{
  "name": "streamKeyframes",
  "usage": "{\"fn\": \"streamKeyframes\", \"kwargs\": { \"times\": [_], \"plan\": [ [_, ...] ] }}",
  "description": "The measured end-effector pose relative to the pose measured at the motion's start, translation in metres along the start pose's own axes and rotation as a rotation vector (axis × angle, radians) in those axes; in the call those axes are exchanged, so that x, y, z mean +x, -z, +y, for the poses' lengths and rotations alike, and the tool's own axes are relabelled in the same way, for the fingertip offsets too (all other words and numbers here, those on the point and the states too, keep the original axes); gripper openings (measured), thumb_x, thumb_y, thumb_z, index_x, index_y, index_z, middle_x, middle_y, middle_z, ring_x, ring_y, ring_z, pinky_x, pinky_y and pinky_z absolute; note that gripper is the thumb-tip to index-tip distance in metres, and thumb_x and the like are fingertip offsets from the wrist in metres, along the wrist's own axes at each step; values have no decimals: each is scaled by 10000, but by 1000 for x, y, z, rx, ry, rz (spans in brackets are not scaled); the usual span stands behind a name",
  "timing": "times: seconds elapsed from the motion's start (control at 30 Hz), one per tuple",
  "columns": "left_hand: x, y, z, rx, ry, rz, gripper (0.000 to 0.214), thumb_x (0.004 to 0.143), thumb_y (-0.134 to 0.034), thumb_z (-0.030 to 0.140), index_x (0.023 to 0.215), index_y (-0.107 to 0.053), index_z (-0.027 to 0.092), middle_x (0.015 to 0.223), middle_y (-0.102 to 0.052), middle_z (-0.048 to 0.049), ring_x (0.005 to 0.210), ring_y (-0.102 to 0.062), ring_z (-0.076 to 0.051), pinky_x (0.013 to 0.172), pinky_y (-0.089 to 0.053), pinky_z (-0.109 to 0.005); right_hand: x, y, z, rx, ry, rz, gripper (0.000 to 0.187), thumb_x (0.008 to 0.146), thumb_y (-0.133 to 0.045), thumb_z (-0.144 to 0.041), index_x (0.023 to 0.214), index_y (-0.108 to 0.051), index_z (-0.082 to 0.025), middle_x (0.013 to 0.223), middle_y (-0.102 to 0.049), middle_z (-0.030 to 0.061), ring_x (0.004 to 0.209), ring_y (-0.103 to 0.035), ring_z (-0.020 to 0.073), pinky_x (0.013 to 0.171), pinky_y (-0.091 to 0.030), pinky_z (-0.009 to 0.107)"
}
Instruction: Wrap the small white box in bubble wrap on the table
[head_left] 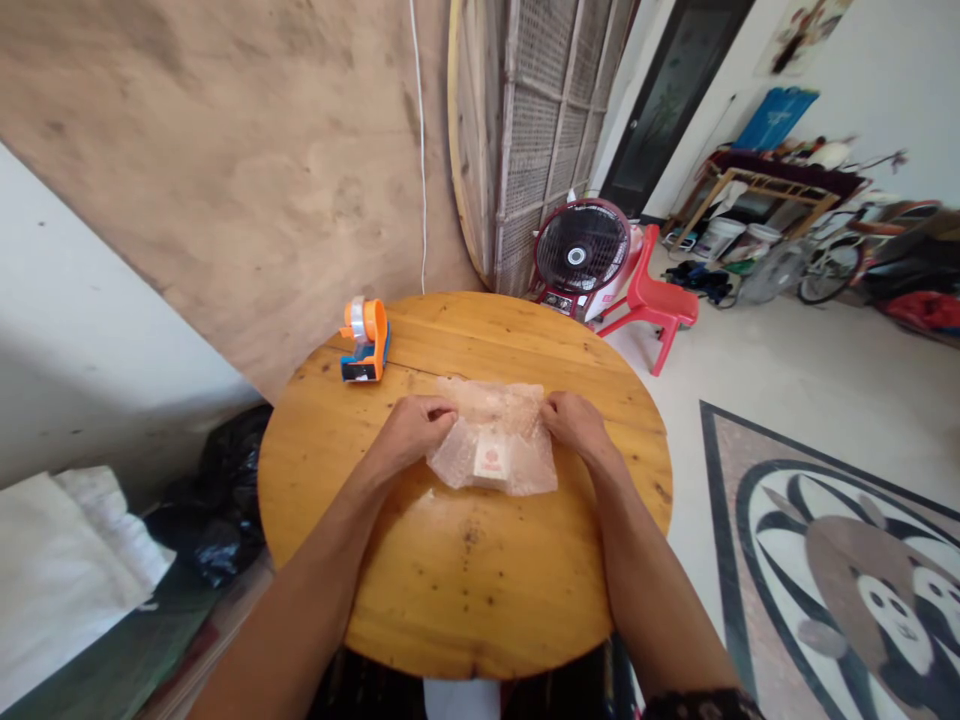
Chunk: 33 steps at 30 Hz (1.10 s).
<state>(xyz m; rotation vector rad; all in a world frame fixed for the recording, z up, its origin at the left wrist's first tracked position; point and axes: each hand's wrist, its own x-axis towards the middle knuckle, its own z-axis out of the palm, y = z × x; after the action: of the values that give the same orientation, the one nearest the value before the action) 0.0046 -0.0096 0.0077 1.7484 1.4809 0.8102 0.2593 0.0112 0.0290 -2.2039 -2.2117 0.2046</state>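
A sheet of clear bubble wrap (498, 405) lies spread on the round wooden table (465, 590). On its near half sits a small pale box (492, 456) with a red printed mark on top. My left hand (420, 424) pinches the left edge of the wrap between thumb and fingers. At the opposite edge, my right hand (574, 418) has its fingers closed on the wrap. Neither hand touches the box.
An orange and blue tape dispenser (366, 340) stands at the table's back left. Beyond the far right edge are a fan (582, 250) and a red plastic chair (660, 295). Black bags (225, 490) lie on the left, and a wooden panel (300, 180) rises behind.
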Motion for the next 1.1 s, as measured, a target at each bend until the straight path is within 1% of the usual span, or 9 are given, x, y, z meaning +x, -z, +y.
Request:
{"fn": "streamKeyframes", "kwargs": {
  "times": [0.13, 0.23, 0.43, 0.57, 0.63, 0.73, 0.8, 0.97, 1.1],
  "plan": [
    [-2, 2, 4, -334, 7, -49, 344, 767, -574, 341, 1019, -694, 140, 1019, -721, -73, 893, -661, -206, 751, -486, -279, 0, 0, 0, 0, 3, 2, 349, 870, -376, -254, 888, -711, -158, 923, -729, 133, 825, -653, 228, 603, -349, 271],
    [-3, 0, 6, -453, 21, -107, 371, 762, -598, 309, 1093, -667, 154, 1128, -690, -85, 1006, -644, -225, 840, -482, -318, 1, -1, 0, -3, 7, -1, 345, 869, -384, -256, 900, -712, -156, 942, -727, 138, 842, -651, 227, 618, -355, 269],
    [-1, -7, 3, -655, 187, -213, 369, 757, -628, 325, 1070, -652, 131, 1024, -716, -111, 811, -670, -197, 715, -487, -301, 2, -2, 2, -6, 5, -5, 344, 873, -382, -250, 911, -711, -156, 938, -727, 135, 833, -651, 222, 625, -365, 268],
    [4, -5, -3, -826, 225, -237, 357, 765, -636, 352, 1037, -639, 121, 891, -731, -107, 702, -642, -151, 626, -451, -245, 1, -1, 2, -3, 5, -1, 344, 883, -380, -248, 912, -709, -152, 956, -726, 145, 863, -650, 224, 648, -372, 270],
    [5, -6, -6, -835, 231, -241, 355, 772, -634, 352, 1043, -632, 123, 856, -728, -98, 636, -614, -128, 592, -436, -234, 1, -1, 2, -1, 7, 0, 345, 890, -379, -255, 912, -707, -150, 960, -725, 147, 872, -650, 222, 655, -374, 270],
    [5, -12, -8, -788, 200, -249, 336, 766, -646, 336, 1028, -646, 125, 888, -715, -91, 602, -591, -114, 577, -437, -241, 1, 0, 2, 2, 6, -1, 337, 897, -385, -261, 912, -703, -149, 953, -727, 141, 866, -652, 215, 655, -375, 267],
    [5, -18, -7, -774, 170, -255, 306, 756, -661, 310, 993, -667, 116, 930, -705, -100, 679, -620, -132, 626, -462, -255, 0, 0, 2, 3, 4, -4, 338, 901, -388, -271, 908, -704, -150, 948, -728, 135, 863, -653, 210, 649, -375, 262],
    [1, -28, 0, -790, 113, -319, 325, 761, -674, 317, 1021, -681, 122, 1065, -696, -121, 965, -651, -221, 889, -482, -367, 1, -1, 2, 8, 1, -7, 348, 907, -379, -266, 939, -706, -152, 979, -725, 134, 866, -650, 202, 658, -378, 258],
    [-1, -30, 2, -763, 87, -369, 356, 777, -667, 344, 1061, -678, 129, 1098, -693, -126, 1042, -635, -256, 953, -457, -420, 1, -2, 3, 15, 3, -11, 351, 905, -387, -277, 937, -710, -143, 964, -724, 142, 856, -647, 208, 664, -380, 260]
  ]
}}
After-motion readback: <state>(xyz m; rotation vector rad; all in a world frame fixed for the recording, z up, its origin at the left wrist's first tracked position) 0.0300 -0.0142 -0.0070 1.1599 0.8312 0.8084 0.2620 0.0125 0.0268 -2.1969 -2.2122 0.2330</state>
